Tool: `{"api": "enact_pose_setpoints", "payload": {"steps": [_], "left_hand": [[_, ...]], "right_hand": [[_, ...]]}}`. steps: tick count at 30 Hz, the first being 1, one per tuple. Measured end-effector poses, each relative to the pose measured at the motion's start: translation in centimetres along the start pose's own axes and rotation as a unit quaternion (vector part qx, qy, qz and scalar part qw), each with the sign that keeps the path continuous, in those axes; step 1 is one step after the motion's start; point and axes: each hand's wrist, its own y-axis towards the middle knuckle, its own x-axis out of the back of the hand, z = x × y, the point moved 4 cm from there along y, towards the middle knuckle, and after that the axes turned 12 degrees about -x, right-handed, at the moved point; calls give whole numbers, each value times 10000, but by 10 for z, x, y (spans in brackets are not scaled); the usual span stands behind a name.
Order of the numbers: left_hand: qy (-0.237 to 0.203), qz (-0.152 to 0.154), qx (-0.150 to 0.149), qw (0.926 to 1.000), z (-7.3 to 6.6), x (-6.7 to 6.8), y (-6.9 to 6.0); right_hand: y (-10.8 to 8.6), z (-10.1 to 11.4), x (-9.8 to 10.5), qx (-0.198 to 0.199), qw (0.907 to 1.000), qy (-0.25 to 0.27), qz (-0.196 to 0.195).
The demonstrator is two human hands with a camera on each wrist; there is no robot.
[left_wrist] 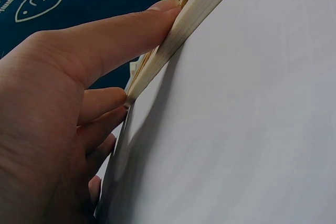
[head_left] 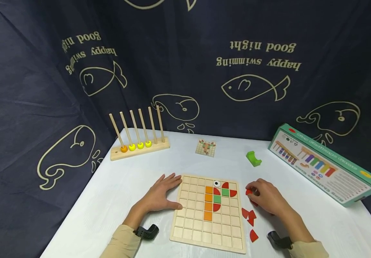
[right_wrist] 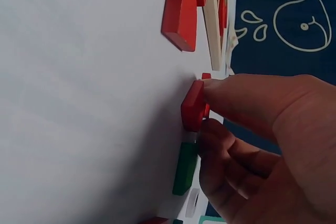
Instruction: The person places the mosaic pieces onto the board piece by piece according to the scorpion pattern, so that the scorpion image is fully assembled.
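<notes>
Fingers of the right hand [head_left: 264,196] were bent in a pinch, a red piece [right_wrist: 193,106] being held between thumb and index finger, parted only by the piece itself. Whether it had been lifted from the bench [head_left: 159,165] could not be told. Clock positions were read from the grid board [head_left: 187,234], 12 facing away from the person. The right hand was placed between 2 and 3 o'clock, just outside the rim; loose red pieces [head_left: 253,235] were strewn at 3 to 4.

Risks, as judged: the loose pieces could be scattered by the right-wrist camera [head_left: 279,240] if the forearm were swung low. The held piece could be dropped or twisted if gripped too near its edge. Orange squares [head_left: 208,206], green squares [head_left: 216,199] and red rounded pieces [head_left: 216,208] could be jarred from their cells by a knock or a slip of the board.

Left hand [head_left: 161,195], 9 to 10 o'clock: nothing was grasped; fingers were spread, thumb well apart, and the board's edge was touched. A printed card [head_left: 206,148] was noted at 12, a bead stand [head_left: 140,153] between 10 and 11.
</notes>
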Motion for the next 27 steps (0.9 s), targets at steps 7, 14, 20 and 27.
{"api": "enact_pose_setpoints", "payload": {"steps": [7,14,20,27], "left_hand": [[-8,38,57,10000,-1,0,0],[-9,57,83,9999,-2,0,0],[-21,44,63,10000,-3,1,0],[-10,31,54,10000,-2,0,0]], "right_hand": [[1,4,2,334,9992,-168,-154],[4,8,4,350,9992,-182,-107],[5,24,5,567,9983,-61,-103],[7,49,-2,937,9955,24,-115]]}}
